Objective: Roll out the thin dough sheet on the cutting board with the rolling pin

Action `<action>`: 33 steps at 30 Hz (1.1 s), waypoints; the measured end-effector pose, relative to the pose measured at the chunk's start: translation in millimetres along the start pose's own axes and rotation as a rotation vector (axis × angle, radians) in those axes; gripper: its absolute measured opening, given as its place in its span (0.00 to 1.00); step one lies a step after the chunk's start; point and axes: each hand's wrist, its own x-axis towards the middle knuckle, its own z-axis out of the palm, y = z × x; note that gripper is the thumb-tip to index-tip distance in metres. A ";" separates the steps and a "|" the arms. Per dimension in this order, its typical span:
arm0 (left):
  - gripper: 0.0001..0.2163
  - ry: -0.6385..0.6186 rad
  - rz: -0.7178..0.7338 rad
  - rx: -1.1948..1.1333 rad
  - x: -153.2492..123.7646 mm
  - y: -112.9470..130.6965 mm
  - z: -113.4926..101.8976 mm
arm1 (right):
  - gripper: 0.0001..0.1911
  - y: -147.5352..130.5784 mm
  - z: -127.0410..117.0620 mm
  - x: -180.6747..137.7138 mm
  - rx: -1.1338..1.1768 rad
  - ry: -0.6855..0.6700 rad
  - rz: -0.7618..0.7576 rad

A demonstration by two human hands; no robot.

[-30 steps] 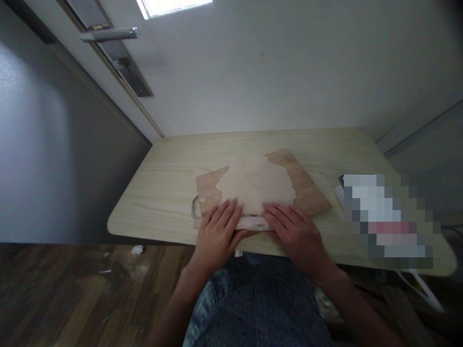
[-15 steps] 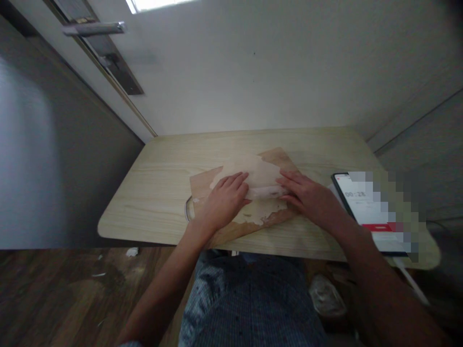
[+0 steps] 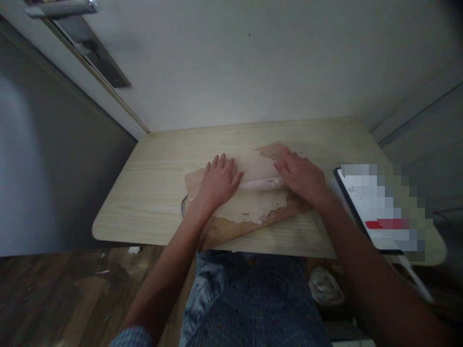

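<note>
**Pale dough, rolled thin on the board**

Pale dough [image 3: 253, 205] lies flat and thin on a brown wooden board [image 3: 224, 231]. The board sits on a light wooden table [image 3: 155, 193], close to the near edge. The dough already covers most of the board, and its edges are ragged, not round. So I think much of the rolling is done. The far part still sits under the hands, and the shape is still uneven, so some rolling may be left.

A rolling pin [image 3: 261, 183] lies across the dough, from side to side. Only its middle shows between the two hands.

The left hand [image 3: 217, 182] is open and flat. Its fingers are spread a little and its palm presses down on the left end of the pin. It does not grip it.

The right hand [image 3: 302, 177] is open and flat too. Its palm rests on the right end of the pin, with the fingers pointing away from the person.

A phone [image 3: 372, 212] lies on the table, near the right arm. Its screen is blurred out.
</note>
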 end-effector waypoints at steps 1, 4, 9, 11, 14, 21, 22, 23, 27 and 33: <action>0.22 -0.010 -0.022 0.007 0.2 1.3 0.6 | 0.27 0.2 2.2 -1.8 -0.009 0.029 -0.010; 0.21 -0.022 -0.037 0.020 -4.2 6.3 2.7 | 0.26 0.0 5.4 -10.7 -0.031 0.079 -0.031; 0.21 0.080 -0.004 0.050 -25.5 14.6 6.6 | 0.26 -2.9 0.8 -30.0 -0.071 0.089 -0.056; 0.21 0.103 0.003 0.045 -35.5 17.9 7.7 | 0.25 -3.4 -1.7 -38.4 -0.084 0.082 -0.067; 0.22 0.111 0.005 0.024 -49.7 23.3 9.2 | 0.24 -3.3 -4.2 -52.6 -0.083 0.083 -0.084; 0.22 0.178 0.049 0.040 -83.2 34.7 16.4 | 0.24 -0.5 -3.9 -88.6 -0.031 0.118 -0.112; 0.21 0.190 0.058 0.047 -88.1 35.8 18.0 | 0.24 0.7 -3.6 -92.9 -0.017 0.118 -0.123; 0.21 0.200 0.066 0.052 -92.8 36.5 19.7 | 0.24 2.4 -3.4 -96.7 -0.001 0.118 -0.138; 0.17 0.239 0.122 0.070 -107.2 33.8 28.2 | 0.23 14.3 -2.8 -107.2 0.040 0.134 -0.234; 0.12 0.229 0.286 0.092 -103.9 16.9 23.8 | 0.17 29.3 -10.1 -100.3 -0.037 0.123 -0.420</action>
